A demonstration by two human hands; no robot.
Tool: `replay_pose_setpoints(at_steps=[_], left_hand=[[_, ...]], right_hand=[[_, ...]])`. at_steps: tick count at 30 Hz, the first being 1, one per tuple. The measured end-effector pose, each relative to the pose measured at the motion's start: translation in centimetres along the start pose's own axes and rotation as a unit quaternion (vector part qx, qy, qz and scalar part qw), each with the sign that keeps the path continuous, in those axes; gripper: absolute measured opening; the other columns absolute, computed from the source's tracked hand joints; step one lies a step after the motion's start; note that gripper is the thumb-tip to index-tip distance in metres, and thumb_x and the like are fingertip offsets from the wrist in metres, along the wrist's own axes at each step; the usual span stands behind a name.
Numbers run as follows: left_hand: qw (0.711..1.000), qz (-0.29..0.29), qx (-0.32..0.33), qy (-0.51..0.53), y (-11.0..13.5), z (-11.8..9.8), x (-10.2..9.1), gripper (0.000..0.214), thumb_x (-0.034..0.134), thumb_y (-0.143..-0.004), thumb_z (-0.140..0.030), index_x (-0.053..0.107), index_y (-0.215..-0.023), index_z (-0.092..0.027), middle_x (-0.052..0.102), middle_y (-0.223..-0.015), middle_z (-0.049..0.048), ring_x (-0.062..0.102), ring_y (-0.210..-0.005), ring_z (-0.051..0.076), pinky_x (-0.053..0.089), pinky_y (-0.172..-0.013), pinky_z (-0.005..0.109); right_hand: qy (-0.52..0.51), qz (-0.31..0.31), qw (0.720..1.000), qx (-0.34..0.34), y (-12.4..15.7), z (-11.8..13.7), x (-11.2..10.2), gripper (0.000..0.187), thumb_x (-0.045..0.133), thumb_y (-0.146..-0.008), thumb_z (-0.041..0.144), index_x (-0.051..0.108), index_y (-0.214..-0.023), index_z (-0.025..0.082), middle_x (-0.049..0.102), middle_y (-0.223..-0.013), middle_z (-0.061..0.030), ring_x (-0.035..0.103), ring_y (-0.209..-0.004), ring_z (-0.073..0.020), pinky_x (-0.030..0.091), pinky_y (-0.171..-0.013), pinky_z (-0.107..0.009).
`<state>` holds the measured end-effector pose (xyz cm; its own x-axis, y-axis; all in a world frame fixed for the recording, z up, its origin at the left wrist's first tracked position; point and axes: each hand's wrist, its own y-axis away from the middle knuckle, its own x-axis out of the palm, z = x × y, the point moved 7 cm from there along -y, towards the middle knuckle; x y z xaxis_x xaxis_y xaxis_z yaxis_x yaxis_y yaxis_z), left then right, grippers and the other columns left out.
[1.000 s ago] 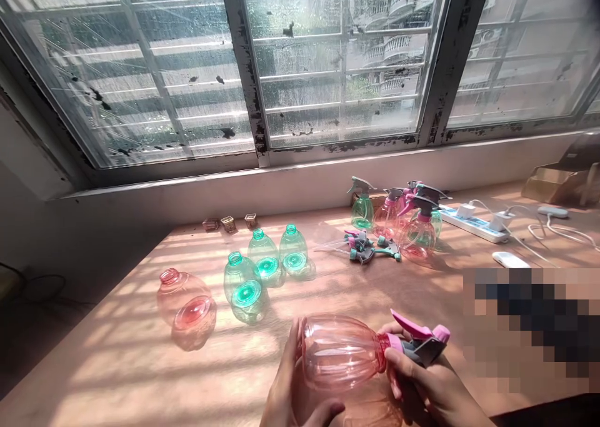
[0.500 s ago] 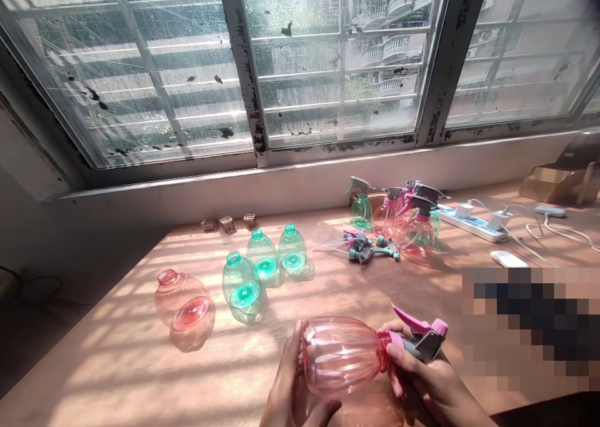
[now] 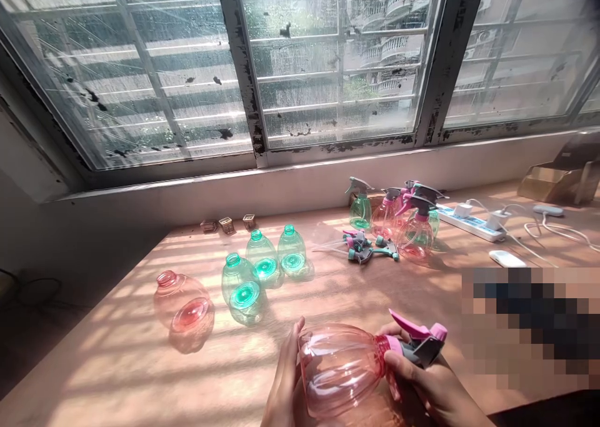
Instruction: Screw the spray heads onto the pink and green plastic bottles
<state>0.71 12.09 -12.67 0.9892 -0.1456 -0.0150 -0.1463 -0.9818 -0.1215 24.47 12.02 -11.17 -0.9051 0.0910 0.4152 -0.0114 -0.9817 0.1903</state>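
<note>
A clear pink spray bottle [image 3: 342,367] lies sideways in both my hands, low in the view. My left hand [image 3: 285,383] cups its round body from the left. My right hand [image 3: 424,383] grips the neck, where a pink and grey trigger spray head [image 3: 419,339] sits with its nozzle pointing up and right. Both hands hover just above the wooden table [image 3: 117,364].
An open pink bottle [image 3: 184,305] and three green bottles [image 3: 262,267] stand on the left. Loose spray heads [image 3: 368,247] and several capped spray bottles [image 3: 407,224] sit farther back. At the right lie a power strip [image 3: 471,222], cables, a white mouse [image 3: 507,259] and a cardboard box [image 3: 560,180].
The pink bottle has dropped slightly and tilted toward me, its base now lower in my left hand. My right hand keeps its grip at the neck.
</note>
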Motion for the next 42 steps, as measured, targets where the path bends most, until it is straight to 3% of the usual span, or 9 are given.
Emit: replay_pose_setpoints(at_steps=[2,7,11,16,24,28,34,39,42], left_hand=[[0.999,0.008,0.030,-0.012,0.2,-0.4,0.2,0.114,0.093,-0.068,-0.059,0.035,-0.163,-0.036,0.038,-0.171,0.0096,0.034,-0.156,0.047,0.039,-0.122,0.058],[0.998,0.016,0.059,-0.021,1.1,-1.1,0.9,0.092,0.071,-0.094,-0.057,0.017,-0.167,-0.042,0.034,-0.173,0.0104,0.050,-0.147,0.040,0.033,-0.124,0.060],[0.998,0.044,0.048,-0.010,1.1,-1.3,1.1,0.113,0.079,-0.085,-0.062,0.004,-0.168,-0.043,0.023,-0.177,0.0097,0.033,-0.156,0.046,0.036,-0.122,0.063],[0.997,0.073,0.031,0.004,0.9,-1.7,1.0,0.103,0.079,-0.087,-0.055,0.019,-0.168,-0.035,0.026,-0.176,0.0117,0.026,-0.158,0.048,0.033,-0.124,0.062],[0.997,0.069,0.006,-0.039,1.2,-2.0,1.0,0.098,0.071,-0.095,-0.053,0.005,-0.167,-0.046,0.023,-0.178,0.0051,0.033,-0.157,0.043,0.030,-0.126,0.060],[0.995,0.092,0.034,-0.019,1.2,-2.2,1.0,0.109,0.078,-0.088,-0.056,0.006,-0.169,-0.040,0.026,-0.177,0.0089,0.023,-0.159,0.046,0.026,-0.126,0.064],[0.998,0.052,0.029,0.021,0.6,-1.4,0.9,0.106,0.084,-0.083,-0.056,0.021,-0.167,-0.038,0.039,-0.171,0.0119,0.034,-0.155,0.048,0.041,-0.119,0.062],[1.000,0.003,0.026,0.003,0.7,-0.5,0.4,0.095,0.080,-0.088,-0.049,0.026,-0.166,-0.040,0.039,-0.171,0.0123,0.047,-0.150,0.044,0.049,-0.115,0.058],[0.999,0.003,0.047,0.007,0.6,-0.8,0.5,0.112,0.089,-0.078,-0.052,0.022,-0.167,-0.039,0.037,-0.172,0.0117,0.040,-0.153,0.046,0.045,-0.117,0.059]], right_hand=[[0.001,-0.003,1.000,-0.003,0.1,0.3,0.1,0.052,0.093,-0.069,0.056,0.070,-0.100,0.021,0.062,-0.054,0.0061,0.050,-0.045,-0.0113,0.040,-0.045,-0.023],[0.020,-0.005,1.000,0.012,0.3,0.5,0.4,0.054,0.091,-0.070,0.059,0.069,-0.102,0.021,0.062,-0.051,0.0057,0.051,-0.041,-0.0131,0.041,-0.045,-0.025],[0.010,-0.011,1.000,-0.001,0.4,0.7,0.5,0.058,0.094,-0.068,0.058,0.071,-0.105,0.020,0.065,-0.053,0.0039,0.057,-0.051,-0.0154,0.047,-0.056,-0.027],[0.010,0.003,1.000,0.001,0.5,0.6,0.6,0.056,0.095,-0.067,0.057,0.071,-0.101,0.020,0.065,-0.054,0.0048,0.055,-0.051,-0.0132,0.043,-0.057,-0.025],[0.008,0.016,1.000,-0.006,0.0,0.5,0.4,0.057,0.092,-0.071,0.058,0.070,-0.104,0.018,0.066,-0.052,0.0044,0.057,-0.049,-0.0136,0.043,-0.057,-0.027],[0.023,0.009,1.000,0.001,0.2,0.4,0.2,0.054,0.093,-0.071,0.059,0.071,-0.099,0.018,0.068,-0.054,0.0027,0.059,-0.052,-0.0150,0.045,-0.059,-0.029],[-0.005,0.013,1.000,0.016,0.3,-0.2,0.1,0.060,0.098,-0.064,0.056,0.072,-0.104,0.019,0.068,-0.053,0.0031,0.056,-0.051,-0.0146,0.038,-0.053,-0.027],[-0.024,0.009,1.000,0.003,0.5,0.2,0.4,0.058,0.098,-0.064,0.055,0.072,-0.102,0.020,0.066,-0.054,0.0048,0.053,-0.051,-0.0138,0.038,-0.054,-0.028],[-0.012,0.003,1.000,0.003,0.5,0.1,0.3,0.058,0.098,-0.064,0.056,0.073,-0.102,0.020,0.066,-0.054,0.0045,0.054,-0.052,-0.0137,0.040,-0.057,-0.028]])
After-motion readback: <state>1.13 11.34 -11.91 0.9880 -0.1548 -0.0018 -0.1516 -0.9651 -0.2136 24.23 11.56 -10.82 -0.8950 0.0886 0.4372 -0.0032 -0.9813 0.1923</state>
